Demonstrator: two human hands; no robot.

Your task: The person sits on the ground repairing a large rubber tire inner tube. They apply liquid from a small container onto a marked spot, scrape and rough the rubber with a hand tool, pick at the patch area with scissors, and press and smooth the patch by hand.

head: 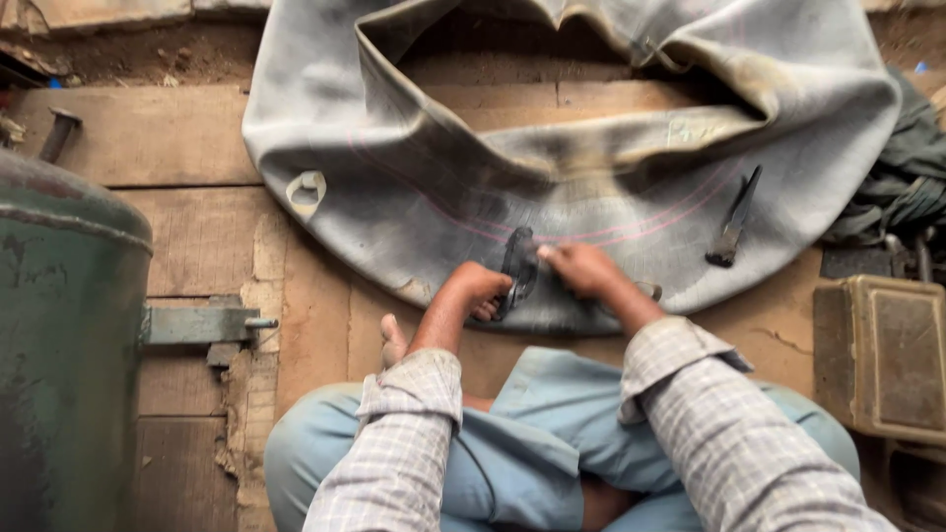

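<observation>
Your left hand (480, 289) and right hand (583, 268) rest on matt, dusty grey rubber: the big inner tube (414, 187), limp and creased, with faint pink lines across its skin. The dark piece (518, 266) between your hands looks like black rubber, though it is too blurred to be sure. On the tube's right part lies a dull, dark metal tool (733, 225). Under the tube the floor planks (197, 236) are rough, worn wood, splintered at the edges. Left of the tube stands a green painted metal tank (69, 345), scuffed and matt. Right of the tube sits a rusty, grimy metal box (879, 355).
</observation>
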